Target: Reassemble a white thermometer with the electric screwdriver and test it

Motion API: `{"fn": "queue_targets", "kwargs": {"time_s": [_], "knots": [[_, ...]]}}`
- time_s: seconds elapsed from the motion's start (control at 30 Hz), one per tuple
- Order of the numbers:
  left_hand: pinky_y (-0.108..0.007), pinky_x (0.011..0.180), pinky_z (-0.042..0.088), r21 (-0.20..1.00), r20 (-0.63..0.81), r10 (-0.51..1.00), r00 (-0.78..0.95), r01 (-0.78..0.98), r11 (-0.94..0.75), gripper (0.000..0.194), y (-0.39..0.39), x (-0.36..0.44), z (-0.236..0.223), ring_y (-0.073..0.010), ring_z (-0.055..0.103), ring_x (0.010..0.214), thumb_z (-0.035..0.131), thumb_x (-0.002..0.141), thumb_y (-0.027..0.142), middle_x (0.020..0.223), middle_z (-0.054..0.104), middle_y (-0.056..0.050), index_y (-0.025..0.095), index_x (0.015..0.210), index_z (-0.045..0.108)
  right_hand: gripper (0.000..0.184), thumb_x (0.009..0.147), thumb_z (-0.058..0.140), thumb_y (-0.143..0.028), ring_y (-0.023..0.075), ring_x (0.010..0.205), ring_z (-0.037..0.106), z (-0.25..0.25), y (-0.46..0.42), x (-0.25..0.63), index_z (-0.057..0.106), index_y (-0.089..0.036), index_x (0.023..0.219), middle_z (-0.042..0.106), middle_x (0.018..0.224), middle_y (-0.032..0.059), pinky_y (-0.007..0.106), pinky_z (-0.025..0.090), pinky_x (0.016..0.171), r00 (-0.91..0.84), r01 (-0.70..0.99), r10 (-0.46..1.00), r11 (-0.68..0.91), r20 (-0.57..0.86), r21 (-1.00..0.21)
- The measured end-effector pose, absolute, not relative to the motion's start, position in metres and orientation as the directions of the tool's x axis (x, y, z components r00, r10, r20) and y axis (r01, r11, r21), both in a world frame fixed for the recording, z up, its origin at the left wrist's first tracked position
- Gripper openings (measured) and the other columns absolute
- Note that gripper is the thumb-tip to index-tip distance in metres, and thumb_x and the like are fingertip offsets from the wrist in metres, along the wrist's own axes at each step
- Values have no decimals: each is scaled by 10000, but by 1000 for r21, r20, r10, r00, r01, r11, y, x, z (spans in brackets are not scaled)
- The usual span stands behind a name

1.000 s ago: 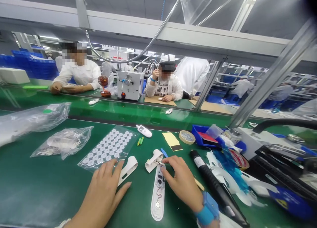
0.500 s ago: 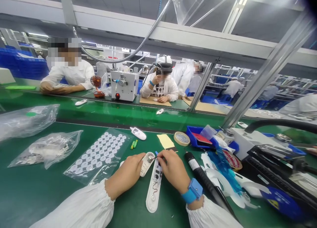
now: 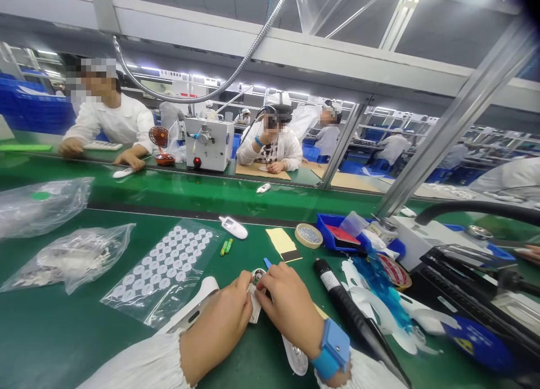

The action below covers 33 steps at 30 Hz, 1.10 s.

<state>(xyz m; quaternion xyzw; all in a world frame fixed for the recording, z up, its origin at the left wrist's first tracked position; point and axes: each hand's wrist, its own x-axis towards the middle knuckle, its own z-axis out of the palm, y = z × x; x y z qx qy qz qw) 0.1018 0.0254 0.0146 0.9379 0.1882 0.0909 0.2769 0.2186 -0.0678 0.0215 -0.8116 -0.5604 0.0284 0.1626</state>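
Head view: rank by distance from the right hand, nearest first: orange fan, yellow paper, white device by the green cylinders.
From the right hand:
1. Yellow paper: straight ahead on the bench.
2. White device: ahead and left, just beyond the green cylinders.
3. Orange fan: far left, across the green belt.

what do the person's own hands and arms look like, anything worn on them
The left hand and right hand are ungloved. Loose white sleeves gather at the cuffs. A blue wristband with a squarish blue block circles the right wrist.
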Motion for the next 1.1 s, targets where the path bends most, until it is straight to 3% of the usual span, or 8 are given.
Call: {"fn": "queue_targets", "kwargs": {"time_s": [0.3,0.43,0.57,0.73,0.83,0.97,1.1], "knots": [[-240,536,294,603,71,342,937,233,-763,118,22,99,9,-143,533,641,273,864,137,722,509,11,208,811,351,182,784,460,-84,162,733,465,22,-58,218,536,-125,624,507,697,52,276,299,637,283,934,959,-271,21,-233],[-233,538,310,638,56,360,931,244,-730,109,24,100,10,-134,507,604,284,854,143,702,499,23,213,785,331,107,722,489,-76,125,706,455,16,-57,221,519,-121,630,477,692,26,236,305,618,264,917,964,-240,35,-318],[-228,525,298,661,32,376,926,263,-703,100,26,100,12,-132,476,576,308,832,139,674,480,27,212,767,329,95,648,521,-51,109,693,435,11,-56,226,485,-122,596,451,664,-1,222,320,638,248,860,966,-182,78,-477],[-222,508,274,701,25,390,921,262,-663,102,28,99,11,-125,427,541,306,829,139,633,441,45,219,766,314,36,663,508,-151,90,640,453,16,-62,233,477,-138,652,491,672,0,213,369,619,371,604,924,-164,93,-780],[-220,501,270,725,14,399,917,265,-636,94,30,98,10,-125,426,536,310,835,151,619,439,50,222,772,312,186,748,419,-341,99,647,518,18,-70,237,401,-156,768,539,754,38,220,427,605,486,332,874,-174,10,-927],[-224,506,272,744,6,407,913,268,-612,83,31,99,10,-125,438,544,310,841,164,625,448,47,220,781,316,253,731,321,-402,75,572,480,16,-79,237,280,-182,849,487,761,25,173,386,493,585,94,806,-176,-89,-980],[-226,504,266,757,-3,409,912,269,-596,71,33,100,8,-125,440,547,321,842,181,625,452,45,219,783,317,297,757,284,-448,62,465,337,15,-79,232,348,-170,842,377,637,-18,154,248,384,588,106,799,-234,-129,-967]]}}
